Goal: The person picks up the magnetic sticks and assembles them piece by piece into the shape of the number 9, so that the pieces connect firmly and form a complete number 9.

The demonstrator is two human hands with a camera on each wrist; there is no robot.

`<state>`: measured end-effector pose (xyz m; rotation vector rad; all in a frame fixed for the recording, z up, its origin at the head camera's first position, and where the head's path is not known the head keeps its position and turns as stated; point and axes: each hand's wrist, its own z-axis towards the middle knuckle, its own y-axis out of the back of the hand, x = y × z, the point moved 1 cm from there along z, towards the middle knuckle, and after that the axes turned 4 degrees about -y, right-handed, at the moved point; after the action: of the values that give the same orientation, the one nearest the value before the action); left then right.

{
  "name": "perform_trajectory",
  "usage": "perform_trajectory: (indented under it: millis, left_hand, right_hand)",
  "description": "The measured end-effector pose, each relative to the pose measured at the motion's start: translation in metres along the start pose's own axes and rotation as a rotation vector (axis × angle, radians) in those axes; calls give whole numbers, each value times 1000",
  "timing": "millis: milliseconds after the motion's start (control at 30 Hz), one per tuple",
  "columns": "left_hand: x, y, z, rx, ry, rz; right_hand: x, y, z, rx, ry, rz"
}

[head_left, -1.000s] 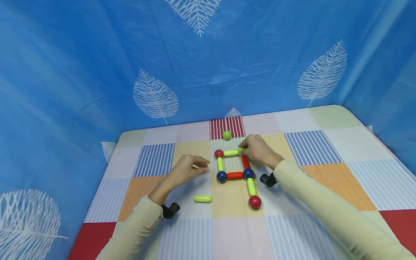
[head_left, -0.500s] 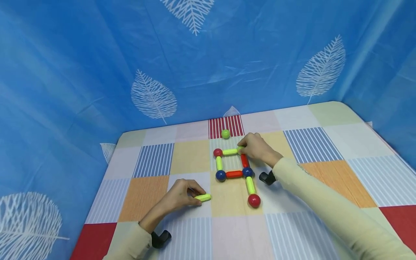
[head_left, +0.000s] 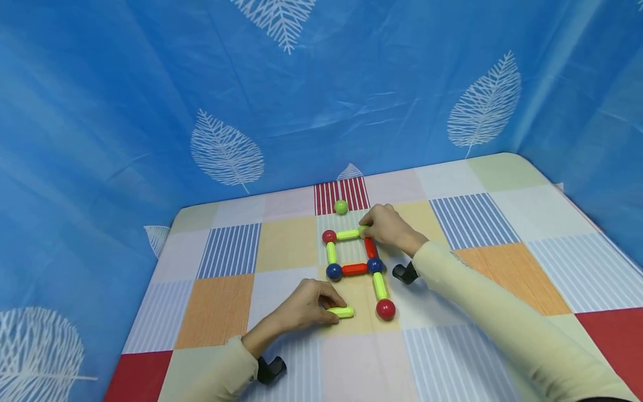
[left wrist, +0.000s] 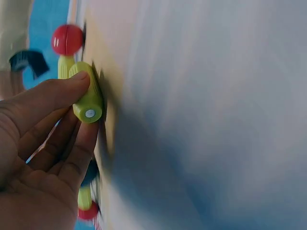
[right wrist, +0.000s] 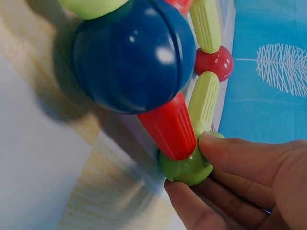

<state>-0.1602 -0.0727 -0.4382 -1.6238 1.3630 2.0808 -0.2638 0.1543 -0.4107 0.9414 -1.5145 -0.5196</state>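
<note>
My left hand (head_left: 308,304) pinches a loose yellow-green magnetic rod (left wrist: 88,98) between thumb and fingers, low over the cloth and in front of the frame. A pale metal dot shows on the rod's end in the left wrist view. At the frame's far right corner, my right hand (head_left: 389,228) pinches a green ball (right wrist: 184,167) joined to a red rod (right wrist: 172,127). The square frame also has a red ball (head_left: 329,237) and blue balls (head_left: 334,272) at its corners. From its near right blue ball (right wrist: 134,57), a yellow-green rod (head_left: 380,286) runs to another red ball (head_left: 385,309).
A loose green ball (head_left: 341,207) lies beyond the frame, near the back edge of the table. A patchwork cloth (head_left: 361,368) covers the tabletop. Blue curtain fabric (head_left: 321,111) with white leaf prints rises behind it.
My left hand came down to the loose yellow-green rod, pinched it and carried it right, toward the near red ball. My right hand stays at the green corner ball.
</note>
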Motion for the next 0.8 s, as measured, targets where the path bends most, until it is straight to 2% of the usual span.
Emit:
perform_trajectory:
  millis: [233, 500, 633, 800]
  left_hand:
    - [-11, -17, 18, 24, 11, -20]
    - [-14, -16, 19, -10, 32, -33]
    - [-16, -20, 23, 5, 17, -37]
    - [-19, -23, 26, 18, 34, -35]
  right_hand:
    - [0, 1, -1, -6, 5, 5]
    - [2, 2, 0, 3, -28, 12]
    - [1, 2, 0, 1, -35, 12]
    - [1, 1, 0, 4, -38, 11]
